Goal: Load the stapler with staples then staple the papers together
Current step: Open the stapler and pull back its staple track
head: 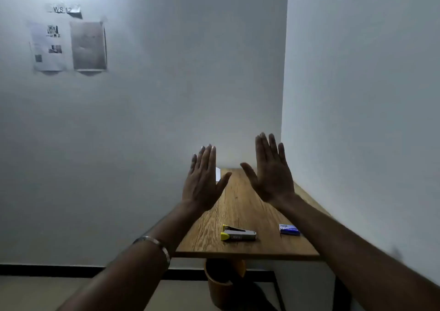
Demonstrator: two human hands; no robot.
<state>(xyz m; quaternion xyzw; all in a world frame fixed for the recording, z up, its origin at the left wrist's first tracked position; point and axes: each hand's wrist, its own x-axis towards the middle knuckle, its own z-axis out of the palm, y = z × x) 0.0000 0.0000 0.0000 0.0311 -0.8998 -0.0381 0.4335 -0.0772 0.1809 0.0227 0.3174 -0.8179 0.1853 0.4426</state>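
Observation:
A grey stapler with yellow ends lies on its side near the front edge of the wooden table. To its right sits a small blue box of staples. A corner of white paper shows at the far left of the table, mostly hidden behind my left hand. My left hand and my right hand are both raised above the table, flat, backs toward me, fingers straight, holding nothing. A metal bangle is on my left wrist.
The table stands in a corner, with a white wall behind it and another close on its right. An orange-brown bin stands under the table's front edge. Printed sheets hang on the wall at upper left.

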